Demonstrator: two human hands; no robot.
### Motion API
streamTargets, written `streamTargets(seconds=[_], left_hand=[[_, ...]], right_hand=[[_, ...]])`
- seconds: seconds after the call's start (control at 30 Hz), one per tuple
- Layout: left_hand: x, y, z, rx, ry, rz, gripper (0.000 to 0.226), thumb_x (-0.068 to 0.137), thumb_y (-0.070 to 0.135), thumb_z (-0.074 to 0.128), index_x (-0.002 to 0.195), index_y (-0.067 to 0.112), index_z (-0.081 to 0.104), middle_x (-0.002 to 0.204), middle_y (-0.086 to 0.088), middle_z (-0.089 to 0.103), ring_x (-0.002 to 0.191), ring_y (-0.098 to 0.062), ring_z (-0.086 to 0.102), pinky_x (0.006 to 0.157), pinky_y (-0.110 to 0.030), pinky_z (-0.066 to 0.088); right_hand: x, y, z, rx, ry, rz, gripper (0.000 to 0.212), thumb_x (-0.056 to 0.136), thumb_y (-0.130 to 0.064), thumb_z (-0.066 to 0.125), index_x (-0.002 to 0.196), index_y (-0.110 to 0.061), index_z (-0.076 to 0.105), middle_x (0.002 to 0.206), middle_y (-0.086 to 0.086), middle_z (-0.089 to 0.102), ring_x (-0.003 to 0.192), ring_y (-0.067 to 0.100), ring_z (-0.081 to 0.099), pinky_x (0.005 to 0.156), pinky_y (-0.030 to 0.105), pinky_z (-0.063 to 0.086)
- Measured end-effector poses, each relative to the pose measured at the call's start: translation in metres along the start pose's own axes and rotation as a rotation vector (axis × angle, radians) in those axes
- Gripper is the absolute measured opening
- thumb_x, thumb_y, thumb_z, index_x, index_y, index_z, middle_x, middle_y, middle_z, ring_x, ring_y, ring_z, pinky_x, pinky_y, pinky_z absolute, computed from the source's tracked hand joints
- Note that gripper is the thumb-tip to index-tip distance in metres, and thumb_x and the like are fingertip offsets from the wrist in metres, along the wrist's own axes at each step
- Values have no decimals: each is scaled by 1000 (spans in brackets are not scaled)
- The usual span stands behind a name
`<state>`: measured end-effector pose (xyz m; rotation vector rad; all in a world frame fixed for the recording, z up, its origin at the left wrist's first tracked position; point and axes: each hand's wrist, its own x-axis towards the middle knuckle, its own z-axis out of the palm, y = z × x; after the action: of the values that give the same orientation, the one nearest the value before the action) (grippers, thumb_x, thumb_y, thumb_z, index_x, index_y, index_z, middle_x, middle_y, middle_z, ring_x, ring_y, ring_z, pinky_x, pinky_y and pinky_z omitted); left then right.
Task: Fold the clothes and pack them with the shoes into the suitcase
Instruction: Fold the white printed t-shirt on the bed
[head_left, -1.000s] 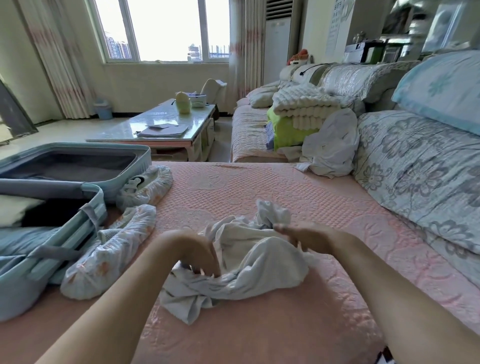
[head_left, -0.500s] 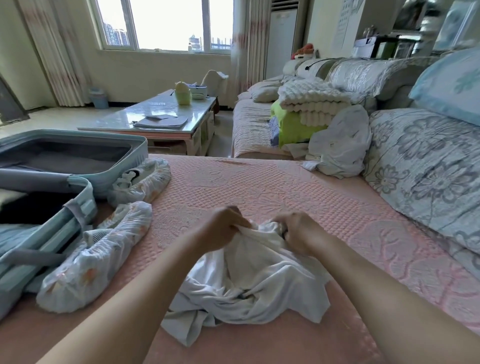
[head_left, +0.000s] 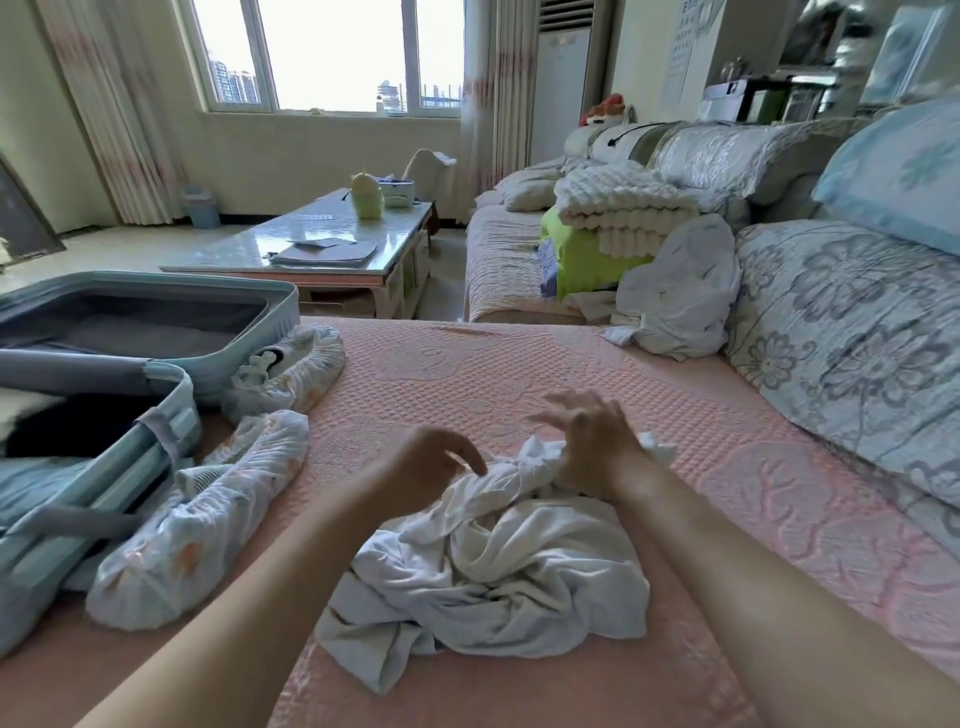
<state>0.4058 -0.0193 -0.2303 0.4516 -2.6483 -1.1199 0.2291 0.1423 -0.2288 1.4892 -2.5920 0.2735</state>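
**Crumpled white cotton on pink quilting**

The white garment (head_left: 519, 566) lies in soft, rumpled folds on the waffle-textured pink bedspread (head_left: 467, 374). The left hand (head_left: 431, 462) touches its bunched top with loose fingertips. The right hand (head_left: 592, 441) rests there, fingers splayed. To the left, floral-covered shoes (head_left: 208, 519) lie beside the open hard-shell suitcase (head_left: 234, 361).

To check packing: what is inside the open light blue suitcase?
The light blue suitcase shows grey lining in its far half, black and pale items in the near half; anything beneath is covered.
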Motion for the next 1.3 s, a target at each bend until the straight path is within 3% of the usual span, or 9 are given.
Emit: streamTargets(seconds=[0.2,0.37,0.57,0.7,0.8,0.93,1.07,1.17,1.3], left_hand=[[10,-42,8,571,-137,-224,65,95,30,59,151,43,30,143,2,49,125,-22,51,101,-39,45],[31,-48,2,649,91,-191,16,87,28,59,97,24,71,96,3,69,91,-22,65,74,-27,51],[69,-34,-41,737,328,-252,25,97,34,50,108,34,73,106,2,65,105,-24,62,73,-28,43],[93,-40,-44,-43,409,-403,26,93,19,46,83,13,69,74,-5,75,70,-28,72,74,-37,59],[109,-50,-40,-406,587,-295,25,96,17,46,118,20,60,106,-4,73,96,-31,70,88,-54,56],[109,-59,-27,-405,340,-240,79,100,-3,43,155,43,11,156,-9,35,130,-24,51,91,-32,52],[94,-60,-16,220,192,-117,28,98,18,57,114,40,63,120,5,64,92,-11,62,69,-21,50],[68,-44,-4,430,-50,-28,11,89,37,67,88,38,56,99,11,60,83,-10,57,62,-22,44],[27,-37,10,540,-161,-78,42,85,63,60,104,29,44,101,10,50,86,-13,50,69,-29,39]], right_hand=[[6,-9,6,35,-120,10,25,88,-30,57,105,-36,74,111,-10,71,111,18,60,101,34,38],[20,12,9,170,231,193,18,86,-24,62,83,-32,78,91,0,60,89,25,58,77,34,48],[46,20,9,547,134,489,24,84,-18,55,68,-20,72,76,2,72,83,26,66,67,31,47],[77,13,8,1000,300,594,26,88,-8,55,68,-11,71,65,7,73,59,23,69,63,37,60],[99,13,19,1120,308,393,35,89,-9,60,122,-17,68,116,3,73,109,20,68,100,44,54],[102,21,35,835,-49,219,96,91,-6,58,158,-41,-1,155,0,42,138,17,47,113,39,42],[92,17,34,520,94,186,43,98,-17,57,141,-22,55,134,3,64,118,20,63,97,23,45],[69,4,26,507,-60,88,29,92,-22,62,119,-29,69,120,-7,69,101,8,63,87,18,44],[42,-10,22,317,-344,20,37,91,-34,67,128,-39,65,127,-11,64,112,11,61,95,23,45]])
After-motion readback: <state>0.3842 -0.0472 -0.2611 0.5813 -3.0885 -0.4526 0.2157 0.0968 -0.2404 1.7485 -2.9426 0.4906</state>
